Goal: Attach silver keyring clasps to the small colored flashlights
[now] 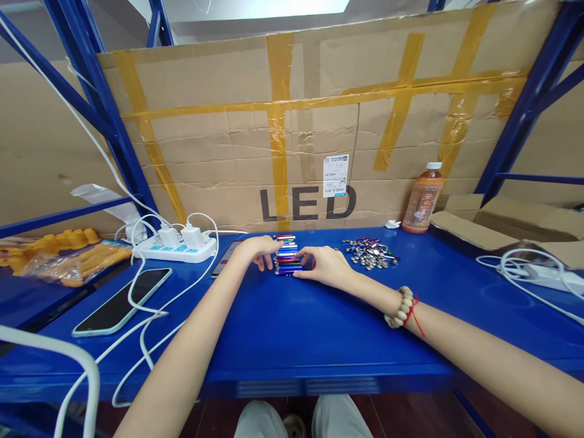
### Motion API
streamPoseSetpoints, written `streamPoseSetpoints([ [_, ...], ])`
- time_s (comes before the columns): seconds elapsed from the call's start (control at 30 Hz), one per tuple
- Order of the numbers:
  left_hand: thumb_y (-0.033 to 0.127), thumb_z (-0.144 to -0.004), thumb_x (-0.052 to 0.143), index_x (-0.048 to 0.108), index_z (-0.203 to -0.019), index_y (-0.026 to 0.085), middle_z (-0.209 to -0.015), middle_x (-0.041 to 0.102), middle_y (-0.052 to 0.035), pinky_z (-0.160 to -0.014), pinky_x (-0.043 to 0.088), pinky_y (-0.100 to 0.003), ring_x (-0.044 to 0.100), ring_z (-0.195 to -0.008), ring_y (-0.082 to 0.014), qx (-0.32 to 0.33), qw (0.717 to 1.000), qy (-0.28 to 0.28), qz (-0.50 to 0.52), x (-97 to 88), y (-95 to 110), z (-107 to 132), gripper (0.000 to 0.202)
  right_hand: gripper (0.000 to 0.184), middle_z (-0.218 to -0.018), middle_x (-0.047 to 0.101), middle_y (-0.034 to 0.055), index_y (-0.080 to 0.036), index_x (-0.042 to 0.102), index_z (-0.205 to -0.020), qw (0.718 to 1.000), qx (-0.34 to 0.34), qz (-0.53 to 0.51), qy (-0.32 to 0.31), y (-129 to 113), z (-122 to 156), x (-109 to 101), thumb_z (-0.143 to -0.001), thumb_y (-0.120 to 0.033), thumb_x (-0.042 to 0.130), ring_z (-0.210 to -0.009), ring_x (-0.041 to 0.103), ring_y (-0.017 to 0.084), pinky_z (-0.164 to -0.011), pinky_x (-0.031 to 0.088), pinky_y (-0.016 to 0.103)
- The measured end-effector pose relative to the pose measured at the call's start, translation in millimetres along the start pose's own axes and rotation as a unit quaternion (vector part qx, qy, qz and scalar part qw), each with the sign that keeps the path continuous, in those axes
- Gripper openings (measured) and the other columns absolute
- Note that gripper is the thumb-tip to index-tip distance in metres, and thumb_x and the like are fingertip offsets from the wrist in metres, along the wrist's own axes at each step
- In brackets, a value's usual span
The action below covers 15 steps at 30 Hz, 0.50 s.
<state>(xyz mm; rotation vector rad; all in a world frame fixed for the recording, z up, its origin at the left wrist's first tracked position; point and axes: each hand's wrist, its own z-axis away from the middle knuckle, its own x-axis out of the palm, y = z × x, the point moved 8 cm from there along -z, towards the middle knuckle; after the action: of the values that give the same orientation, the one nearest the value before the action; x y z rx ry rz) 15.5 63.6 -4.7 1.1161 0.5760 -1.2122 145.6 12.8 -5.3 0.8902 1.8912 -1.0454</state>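
A row of short, shiny, coloured metal tubes [287,263] lies side by side on the blue tabletop, in blue, red, silver and dark tones. At the row's left end, my left hand [259,248] is open, its fingers loosely bent and one reaching over the tubes. My right hand [329,266], wearing a beaded bracelet [402,308], is open at the right ends, thumb and fingers apart near the closest blue tubes. Whether the fingertips press on the tubes is hard to see. Right of this hand lies a loose pile of small silver and coloured metal pieces [371,253].
On the left are a phone [123,302], a second phone [225,258] partly behind my left arm, and a power strip [177,246] with white cables. A drink bottle [423,199] and open carton [515,222] stand at right. Cardboard [205,146] backs the blue table [319,334].
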Motion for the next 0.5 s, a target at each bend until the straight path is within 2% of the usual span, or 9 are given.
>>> streamPoseSetpoints([
  [0.1,0.045,-0.084,0.030,0.041,-0.124,0.008,-0.090,0.064,-0.0164,-0.062,0.045,-0.032,0.062,-0.063,-0.0246,-0.032,0.995,0.077,-0.052,-13.0,-6.6,-1.8,0.056,0.036,-0.087,0.062,-0.0071,-0.029,0.060,-0.097,1.000,0.000,-0.005,-0.001,0.8,-0.4,0.6,-0.068,-0.049,0.064,-0.076,0.058,0.013,-0.052,0.031,0.020],
  [0.17,0.042,-0.084,0.031,0.049,-0.118,0.007,-0.096,0.062,-0.0184,-0.069,0.045,-0.035,0.062,-0.070,-0.0266,-0.031,0.989,0.126,-0.065,-19.8,-7.5,-4.7,0.052,0.035,-0.087,0.062,-0.0076,-0.029,0.059,-0.097,1.000,0.000,-0.009,-0.001,0.9,-0.4,1.3,-0.068,-0.049,0.064,-0.077,0.057,0.012,-0.053,0.032,0.020],
  [0.27,0.037,-0.084,0.034,0.052,-0.114,0.007,-0.114,0.054,-0.0205,-0.081,0.043,-0.033,0.057,-0.097,-0.0288,-0.003,0.983,0.180,-0.048,-24.6,-6.9,-14.2,0.046,0.034,-0.088,0.062,-0.0074,-0.030,0.060,-0.096,1.000,0.000,-0.011,0.002,0.6,-0.2,1.1,-0.068,-0.049,0.064,-0.078,0.057,0.013,-0.053,0.032,0.020],
  [0.37,0.027,-0.083,0.034,0.054,-0.113,0.007,-0.122,0.048,-0.0176,-0.087,0.039,-0.028,0.048,-0.112,-0.0253,0.042,0.979,0.195,-0.024,-21.9,-5.2,-27.7,0.041,0.035,-0.089,0.061,-0.0067,-0.029,0.060,-0.096,1.000,0.003,-0.009,0.002,0.5,0.0,0.3,-0.067,-0.050,0.064,-0.079,0.057,0.013,-0.052,0.032,0.020],
  [0.5,0.018,-0.080,0.035,0.053,-0.115,0.009,-0.122,0.050,-0.0132,-0.085,0.040,-0.021,0.050,-0.109,-0.0196,0.089,0.976,0.195,0.029,-14.3,-3.7,-38.8,0.040,0.036,-0.089,0.061,-0.0062,-0.029,0.060,-0.098,1.000,0.002,-0.010,-0.002,-0.1,0.4,-0.2,-0.068,-0.049,0.064,-0.080,0.057,0.014,-0.053,0.032,0.020],
])
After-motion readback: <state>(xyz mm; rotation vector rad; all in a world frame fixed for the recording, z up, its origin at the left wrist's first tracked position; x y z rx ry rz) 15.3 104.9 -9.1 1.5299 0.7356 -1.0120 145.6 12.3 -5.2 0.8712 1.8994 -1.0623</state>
